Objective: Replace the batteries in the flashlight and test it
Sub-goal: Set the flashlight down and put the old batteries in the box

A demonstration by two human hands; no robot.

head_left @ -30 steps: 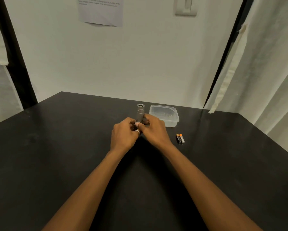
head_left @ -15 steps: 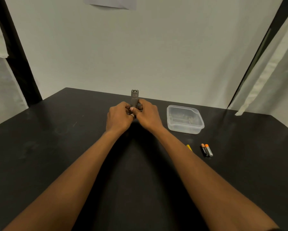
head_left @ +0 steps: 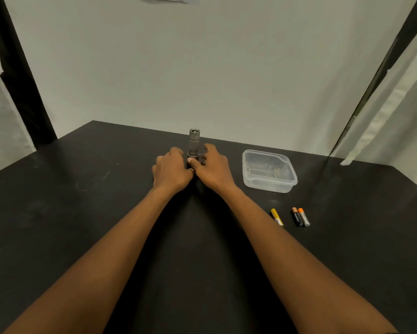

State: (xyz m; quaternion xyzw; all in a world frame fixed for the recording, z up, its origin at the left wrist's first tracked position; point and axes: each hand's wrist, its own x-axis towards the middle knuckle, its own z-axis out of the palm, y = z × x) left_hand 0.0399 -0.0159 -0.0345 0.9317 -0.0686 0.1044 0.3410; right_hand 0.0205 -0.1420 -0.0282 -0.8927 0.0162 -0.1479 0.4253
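Observation:
A grey metal flashlight stands upright on the black table near its far edge. My left hand and my right hand wrap its lower part from either side, fingers closed around it, and its base is hidden behind them. To the right lie three small batteries: a yellow one beside my right forearm, and a black and copper one touching a silver and orange one.
A clear plastic container sits to the right of my hands, its contents too dim to tell. A white wall rises just behind the table. A black post stands at the left and pale curtains hang at the right.
The view has swung left and tilted down, so the container and batteries now sit further right. The yellow battery has come into sight. My hands stay on the upright flashlight.

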